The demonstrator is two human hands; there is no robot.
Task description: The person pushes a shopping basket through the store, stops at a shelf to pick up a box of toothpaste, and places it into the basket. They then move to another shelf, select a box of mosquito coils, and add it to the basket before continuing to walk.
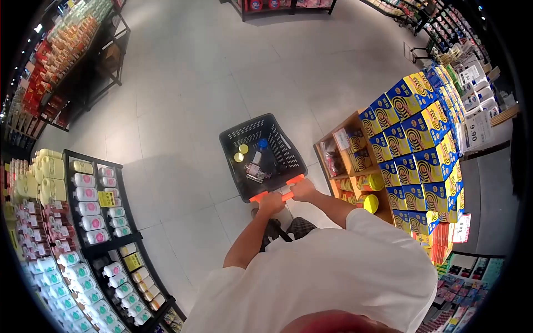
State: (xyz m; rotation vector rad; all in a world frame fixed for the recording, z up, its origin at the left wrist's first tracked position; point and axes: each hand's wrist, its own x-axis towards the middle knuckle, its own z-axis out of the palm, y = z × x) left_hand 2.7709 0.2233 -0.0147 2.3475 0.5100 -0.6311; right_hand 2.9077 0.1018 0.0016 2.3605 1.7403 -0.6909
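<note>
Both of my hands are on the orange handle (287, 196) of a black shopping basket or cart (230, 166). My left hand (271, 203) is wrapped round the handle's left part, and my right hand (303, 190) grips it further right. Inside the basket lie two small yellow-topped items (243, 149), a round blue item (262, 143), a small white item (257, 157) and a clear package (256, 173) near the handle side.
Blue and yellow boxes (419, 144) are stacked close on the right, above a wooden shelf (355, 119) with yellow-lidded containers. A bottle rack (111, 242) stands at left. Grey tiled floor (183, 105) lies ahead; another display (288, 6) stands at the top.
</note>
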